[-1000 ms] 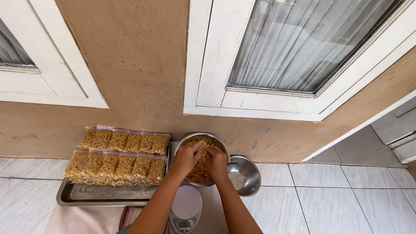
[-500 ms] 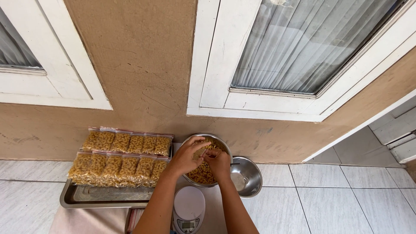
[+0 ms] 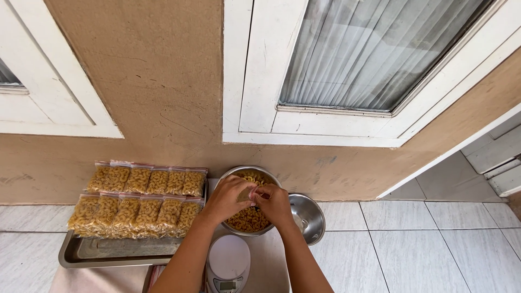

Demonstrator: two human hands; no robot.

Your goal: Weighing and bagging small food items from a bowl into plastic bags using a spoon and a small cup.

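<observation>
Head view.
- Left hand (image 3: 227,199), right hand (image 3: 274,203): both over pasta bowl (image 3: 251,218), fingers pinched together on small clear bag (image 3: 252,195), held above bowl so spill falls back in.
- Empty steel bowl (image 3: 309,217): just right, touching.
- Scale (image 3: 228,264): near side, bare.
- Filled pasta bags (image 3: 138,201): two rows on steel tray (image 3: 116,255), left, kept apart.
- All on tiled floor (image 3: 434,249).

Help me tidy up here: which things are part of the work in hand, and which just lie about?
In use: left hand, right hand, small bag, bowl of macaroni, packed bags, tray, scale.
Lying about: empty steel bowl.
</observation>
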